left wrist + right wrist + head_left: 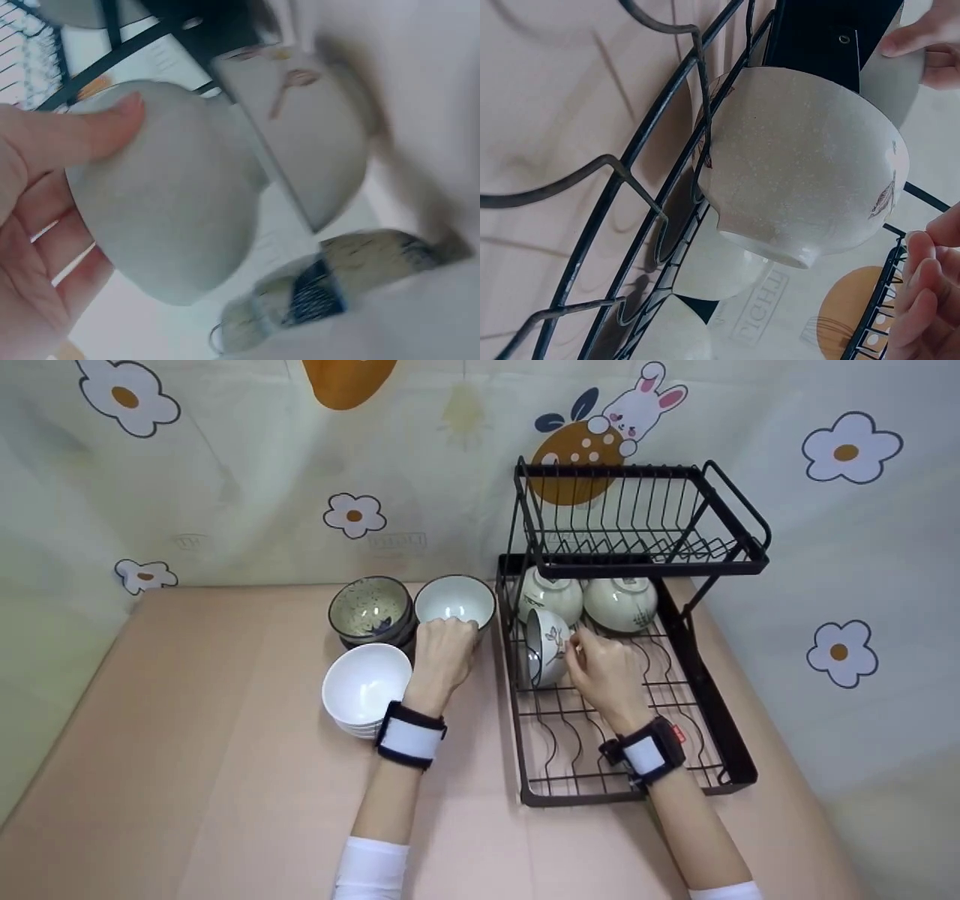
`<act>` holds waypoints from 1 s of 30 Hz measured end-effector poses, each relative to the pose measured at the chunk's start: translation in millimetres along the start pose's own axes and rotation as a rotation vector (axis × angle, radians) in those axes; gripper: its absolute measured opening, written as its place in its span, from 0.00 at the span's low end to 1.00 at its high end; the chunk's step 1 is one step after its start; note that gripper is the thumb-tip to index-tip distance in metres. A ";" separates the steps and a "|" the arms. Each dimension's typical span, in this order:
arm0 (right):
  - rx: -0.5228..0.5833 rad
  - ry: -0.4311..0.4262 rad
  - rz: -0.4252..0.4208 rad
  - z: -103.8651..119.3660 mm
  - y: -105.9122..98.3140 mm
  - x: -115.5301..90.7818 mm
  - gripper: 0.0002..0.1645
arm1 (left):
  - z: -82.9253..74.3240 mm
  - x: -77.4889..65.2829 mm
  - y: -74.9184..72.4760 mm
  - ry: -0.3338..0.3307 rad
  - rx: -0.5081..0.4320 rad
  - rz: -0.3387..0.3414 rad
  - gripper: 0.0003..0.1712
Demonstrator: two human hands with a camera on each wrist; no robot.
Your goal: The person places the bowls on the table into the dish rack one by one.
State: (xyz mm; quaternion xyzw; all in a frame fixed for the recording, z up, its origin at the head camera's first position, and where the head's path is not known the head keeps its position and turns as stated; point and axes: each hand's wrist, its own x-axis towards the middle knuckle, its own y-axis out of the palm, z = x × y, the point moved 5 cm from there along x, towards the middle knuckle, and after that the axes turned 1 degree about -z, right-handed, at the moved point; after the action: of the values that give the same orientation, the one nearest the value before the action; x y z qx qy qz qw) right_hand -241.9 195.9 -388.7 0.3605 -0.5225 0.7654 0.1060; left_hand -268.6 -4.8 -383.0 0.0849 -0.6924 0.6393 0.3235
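My left hand (444, 656) grips a pale bowl (454, 598) by its near rim. In the left wrist view, the thumb lies on the wall of this bowl (172, 195), the other fingers behind it. Another bowl with a brown plant pattern (307, 135) stands below it on the table. On the rack, a white bowl with a leaf pattern (551, 649) stands on its side, rim facing left. My right hand (606, 671) is beside its foot. The right wrist view shows those fingers (922, 300) loosely curled, apart from the bowl (802, 157) and holding nothing.
The black two-tier dish rack (521, 750) stands at right, its upper shelf (652, 566) overhanging the back. Under it sit two upside-down bowls, one left (553, 598), one right (621, 606). Dark speckled bowls (367, 607) and stacked white bowls (364, 682) stand left.
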 end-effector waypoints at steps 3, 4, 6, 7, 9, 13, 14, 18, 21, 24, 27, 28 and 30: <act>-0.002 0.005 0.000 -0.4 -0.3 0.0 0.05 | 1.0 -0.2 -7.7 0.017 -0.049 0.009 0.05; -0.003 0.006 0.000 -0.4 -0.4 -0.1 0.05 | 1.4 -0.2 -9.7 0.023 -0.058 0.015 0.06; -0.008 0.005 0.002 -0.3 -0.3 -0.4 0.05 | 2.5 -0.6 -13.0 0.036 -0.064 0.026 0.07; -0.009 0.004 0.003 0.0 -0.4 -0.5 0.05 | 3.1 -0.9 -14.8 0.043 -0.068 0.029 0.08; -0.010 0.004 0.005 0.4 -0.5 -0.7 0.05 | 3.9 -1.6 -18.6 0.062 -0.078 0.036 0.08; -0.003 0.008 0.012 0.7 0.1 -0.6 0.05 | 4.5 -3.4 -27.6 0.097 -0.115 0.059 0.10; 0.001 0.011 0.014 0.7 0.0 -0.6 0.05 | 4.1 -3.9 -30.2 0.106 -0.123 0.068 0.11; 0.035 0.025 0.011 0.9 0.3 0.6 0.06 | 1.9 -6.5 -41.4 0.130 -0.142 0.090 0.14; 0.079 0.039 0.011 1.8 -0.2 1.3 0.06 | -1.9 -8.8 -49.9 0.150 -0.174 0.100 0.14; 0.134 0.054 0.018 3.9 -3.0 2.3 0.05 | -7.2 -11.0 -57.4 0.174 -0.228 0.125 0.11; 0.207 0.076 0.040 6.3 -7.6 4.0 0.05 | -12.9 -12.8 -62.9 0.201 -0.276 0.173 0.09; 0.239 0.088 0.048 6.9 -9.5 4.9 0.05 | -14.9 -13.3 -64.3 0.213 -0.286 0.188 0.09; 0.303 0.121 0.069 7.7 -12.6 6.2 0.05 | -19.1 -14.0 -67.5 0.235 -0.302 0.213 0.10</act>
State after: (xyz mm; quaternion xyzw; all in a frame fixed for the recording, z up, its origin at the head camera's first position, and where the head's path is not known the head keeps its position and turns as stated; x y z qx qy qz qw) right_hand -236.2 193.2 -374.0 0.3073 -0.4059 0.8589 0.0554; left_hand -215.3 -2.4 -335.3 -0.1135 -0.7429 0.5644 0.3416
